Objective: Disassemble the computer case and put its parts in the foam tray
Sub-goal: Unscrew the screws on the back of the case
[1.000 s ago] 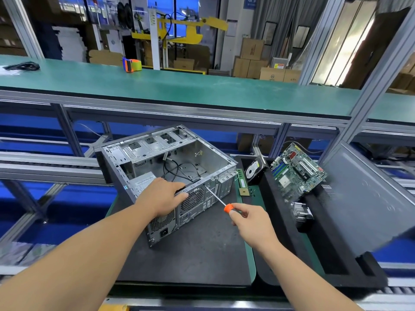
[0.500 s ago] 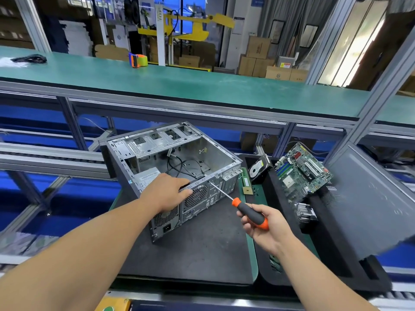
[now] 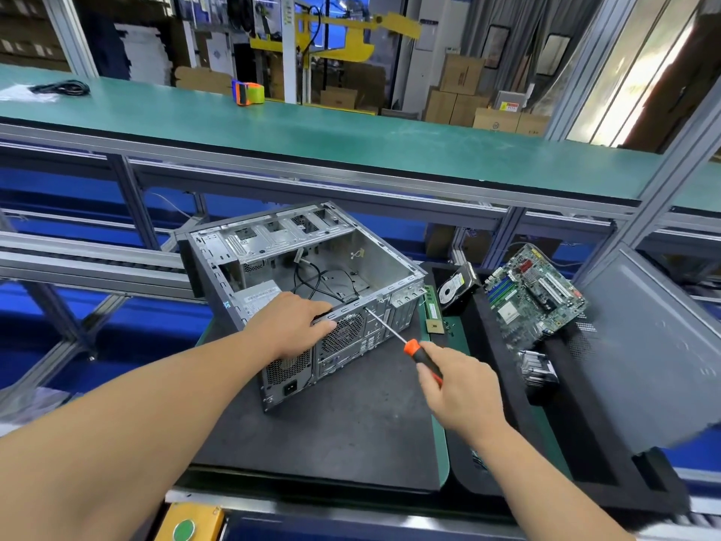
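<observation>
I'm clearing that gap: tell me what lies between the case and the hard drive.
In the head view, a green RAM stick lies on the mat between the case and the hard drive.

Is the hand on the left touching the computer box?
Touching. In the head view, the left hand rests on the computer case, its fingers curled over the top rear edge.

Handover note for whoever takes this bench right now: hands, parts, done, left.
Left hand grips the top rear edge of the open grey metal computer case on the black mat.
Right hand holds the orange-and-black screwdriver, tip at the case's rear panel.
Done: green motherboard, hard drive and silver heatsink sit in the black foam tray; grey side panel leans there.
Left: rear screw, power supply, fan, cables.
</observation>
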